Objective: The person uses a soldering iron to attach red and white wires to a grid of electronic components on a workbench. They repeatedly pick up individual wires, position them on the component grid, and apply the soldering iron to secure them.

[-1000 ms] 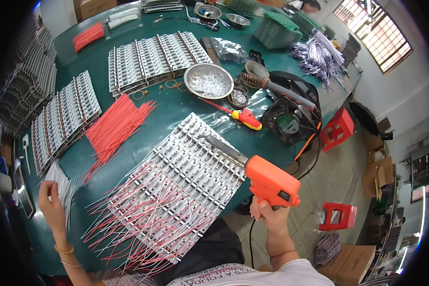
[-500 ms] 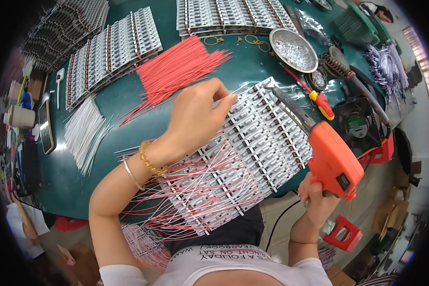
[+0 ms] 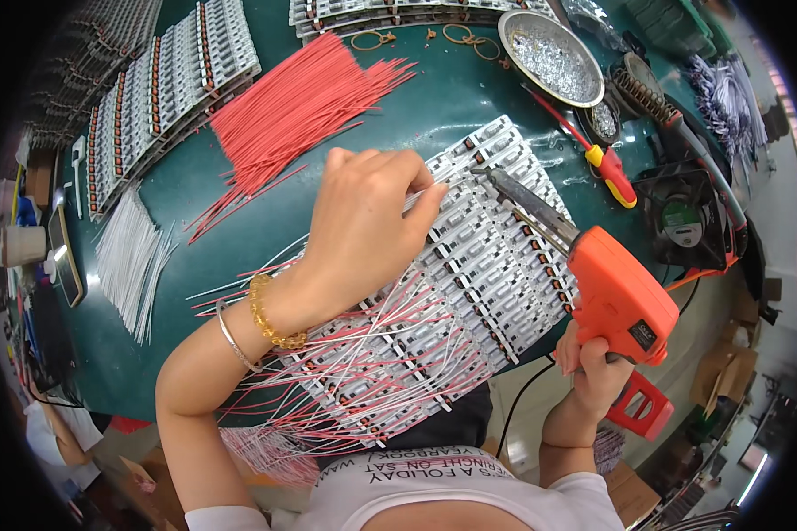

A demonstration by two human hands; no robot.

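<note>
My right hand (image 3: 596, 376) grips the handle of an orange soldering gun (image 3: 624, 288). Its dark, thin nose points up and left, with the tip at the upper rows of a panel of small grey-white modules (image 3: 469, 239). My left hand (image 3: 372, 208) is pinched over the panel's upper left part, just left of that tip. Between thumb and forefinger a bit of thin pale wire shows; most of it is hidden by the hand. Many red and white wires (image 3: 390, 354) stick out of the panel's lower rows, crossing below my left wrist.
Loose red wires (image 3: 283, 106) and white wires (image 3: 133, 265) lie in piles on the green table (image 3: 186, 301). More module panels (image 3: 173, 97) stand at the back left. A metal bowl (image 3: 553, 57) of silvery bits, a screwdriver (image 3: 613, 175) and a small fan (image 3: 682, 217) are at right.
The view has shifted slightly, so the piles sit further left and higher. The gun's tip has come down and left over the panel, closer to my left fingertips.
</note>
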